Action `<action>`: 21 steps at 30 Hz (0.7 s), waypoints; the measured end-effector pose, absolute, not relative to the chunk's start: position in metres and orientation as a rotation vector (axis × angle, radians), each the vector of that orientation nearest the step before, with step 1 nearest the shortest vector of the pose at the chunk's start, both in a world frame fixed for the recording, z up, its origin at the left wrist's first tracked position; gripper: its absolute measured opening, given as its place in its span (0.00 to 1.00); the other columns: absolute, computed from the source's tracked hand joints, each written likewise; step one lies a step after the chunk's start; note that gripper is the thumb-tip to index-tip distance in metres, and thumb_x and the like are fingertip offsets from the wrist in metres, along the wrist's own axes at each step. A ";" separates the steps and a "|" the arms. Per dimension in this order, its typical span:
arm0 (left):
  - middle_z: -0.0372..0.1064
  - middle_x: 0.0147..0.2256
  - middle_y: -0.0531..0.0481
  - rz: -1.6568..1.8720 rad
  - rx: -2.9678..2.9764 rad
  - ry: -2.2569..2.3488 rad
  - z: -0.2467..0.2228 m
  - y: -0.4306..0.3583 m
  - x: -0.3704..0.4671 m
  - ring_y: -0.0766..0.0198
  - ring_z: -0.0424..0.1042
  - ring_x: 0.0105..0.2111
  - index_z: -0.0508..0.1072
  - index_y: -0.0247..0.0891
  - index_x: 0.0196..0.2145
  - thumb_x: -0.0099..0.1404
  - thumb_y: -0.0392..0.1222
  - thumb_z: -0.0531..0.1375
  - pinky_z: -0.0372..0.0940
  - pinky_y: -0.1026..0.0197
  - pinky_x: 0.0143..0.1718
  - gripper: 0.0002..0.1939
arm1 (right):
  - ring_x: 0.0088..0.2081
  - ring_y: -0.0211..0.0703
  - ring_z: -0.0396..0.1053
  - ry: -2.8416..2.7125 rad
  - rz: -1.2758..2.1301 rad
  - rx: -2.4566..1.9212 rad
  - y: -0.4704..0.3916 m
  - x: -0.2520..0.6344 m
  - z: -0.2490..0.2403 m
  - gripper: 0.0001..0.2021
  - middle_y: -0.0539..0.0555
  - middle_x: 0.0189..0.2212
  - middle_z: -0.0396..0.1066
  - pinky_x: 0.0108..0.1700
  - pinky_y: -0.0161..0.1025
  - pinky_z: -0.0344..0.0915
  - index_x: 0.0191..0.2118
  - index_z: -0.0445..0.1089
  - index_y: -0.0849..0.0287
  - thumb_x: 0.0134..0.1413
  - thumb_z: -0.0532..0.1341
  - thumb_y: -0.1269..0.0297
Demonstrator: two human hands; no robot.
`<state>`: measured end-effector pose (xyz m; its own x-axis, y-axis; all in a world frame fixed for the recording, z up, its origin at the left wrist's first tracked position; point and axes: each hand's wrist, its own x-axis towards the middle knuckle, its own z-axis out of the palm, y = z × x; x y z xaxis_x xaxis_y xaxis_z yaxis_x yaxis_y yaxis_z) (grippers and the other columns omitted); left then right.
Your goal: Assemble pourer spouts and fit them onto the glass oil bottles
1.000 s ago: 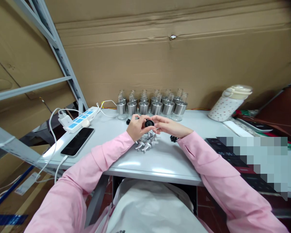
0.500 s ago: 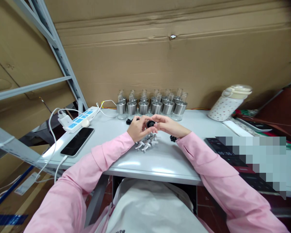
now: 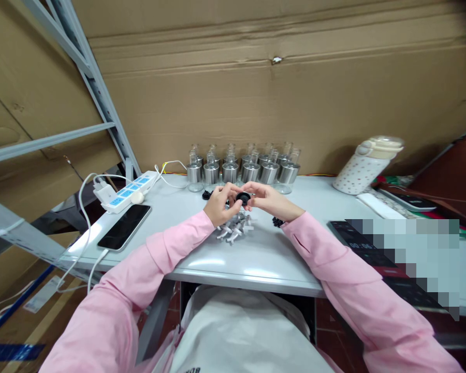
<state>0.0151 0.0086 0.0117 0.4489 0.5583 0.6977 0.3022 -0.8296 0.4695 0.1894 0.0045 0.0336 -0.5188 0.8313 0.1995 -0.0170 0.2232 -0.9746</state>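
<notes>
Between my hands, above the table, is a round black cap with its hollow side partly facing me. My left hand grips it from the left with bent fingers. From the right, the thumb and fingers of my right hand close on its other edge. Below them lies a loose pile of pale grey spout-like pieces, partly covered by the hands. More black caps sit just beyond my left hand. Small black pieces are clustered by my right wrist.
Glass bottles with silvery bands stand in rows at the back, against a cardboard wall. On the left are a power strip and a phone with white cables. A dotted flask and a dark device are at right.
The black cap has turned a little and shows more of its round face. My fingers have shifted slightly around it; both forearms stay nearly in place.
</notes>
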 end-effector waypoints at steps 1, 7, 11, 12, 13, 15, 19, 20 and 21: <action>0.71 0.24 0.56 1.320 2.431 0.734 0.012 0.009 0.015 0.68 0.65 0.22 0.60 0.37 0.35 0.57 0.42 0.51 0.55 0.59 0.40 0.09 | 0.24 0.31 0.64 -1.740 1.379 -0.773 0.004 0.189 0.034 0.12 0.47 0.27 0.67 0.29 0.33 0.62 0.35 0.65 0.60 0.38 0.60 0.74; 0.64 0.20 0.61 1.283 2.331 0.705 0.011 0.009 0.015 0.69 0.62 0.18 0.57 0.36 0.41 0.53 0.41 0.54 0.57 0.61 0.35 0.17 | 0.22 0.31 0.64 -1.747 1.395 -0.780 0.002 0.184 0.033 0.12 0.46 0.25 0.67 0.28 0.34 0.62 0.34 0.62 0.60 0.36 0.57 0.73; 0.61 0.20 0.61 1.241 2.281 0.709 0.011 0.009 0.014 0.69 0.63 0.19 0.57 0.36 0.42 0.53 0.41 0.54 0.57 0.63 0.32 0.18 | 0.22 0.31 0.64 -1.758 1.373 -0.800 0.003 0.184 0.032 0.13 0.45 0.25 0.67 0.28 0.34 0.62 0.34 0.61 0.60 0.36 0.56 0.72; 0.62 0.20 0.61 1.227 2.280 0.697 0.011 0.009 0.014 0.69 0.62 0.19 0.57 0.36 0.42 0.53 0.41 0.54 0.57 0.64 0.31 0.18 | 0.22 0.31 0.64 -1.768 1.360 -0.806 0.003 0.184 0.032 0.13 0.45 0.25 0.67 0.29 0.34 0.62 0.34 0.61 0.60 0.36 0.56 0.72; 0.62 0.20 0.60 1.216 2.280 0.686 0.011 0.009 0.014 0.69 0.62 0.19 0.57 0.36 0.42 0.54 0.41 0.54 0.57 0.64 0.31 0.17 | 0.22 0.31 0.64 -1.776 1.351 -0.811 0.003 0.184 0.032 0.13 0.45 0.25 0.67 0.29 0.34 0.62 0.34 0.61 0.60 0.36 0.57 0.72; 0.62 0.21 0.59 1.215 2.272 0.676 0.011 0.010 0.015 0.69 0.62 0.19 0.58 0.36 0.42 0.54 0.41 0.54 0.57 0.65 0.30 0.17 | 0.22 0.31 0.64 -1.777 1.339 -0.812 0.003 0.184 0.032 0.12 0.45 0.25 0.67 0.29 0.34 0.62 0.33 0.60 0.59 0.36 0.57 0.72; 0.66 0.23 0.57 1.224 2.215 0.667 0.010 0.010 0.016 0.70 0.63 0.20 0.57 0.35 0.44 0.54 0.41 0.54 0.59 0.66 0.28 0.19 | 0.22 0.31 0.64 -1.739 1.305 -0.771 0.002 0.182 0.032 0.12 0.45 0.25 0.66 0.28 0.34 0.63 0.33 0.60 0.59 0.36 0.58 0.73; 0.67 0.24 0.56 1.208 2.200 0.658 0.010 0.010 0.016 0.69 0.65 0.20 0.56 0.35 0.45 0.55 0.41 0.54 0.60 0.66 0.28 0.20 | 0.22 0.31 0.64 -1.730 1.295 -0.761 0.002 0.182 0.032 0.12 0.45 0.25 0.66 0.28 0.33 0.63 0.32 0.60 0.59 0.36 0.58 0.73; 0.68 0.25 0.54 1.187 2.187 0.647 0.009 0.010 0.016 0.69 0.66 0.21 0.56 0.34 0.45 0.55 0.41 0.54 0.61 0.66 0.28 0.20 | 0.23 0.32 0.65 -1.724 1.289 -0.754 0.002 0.181 0.032 0.12 0.45 0.25 0.67 0.28 0.33 0.63 0.32 0.60 0.59 0.36 0.59 0.73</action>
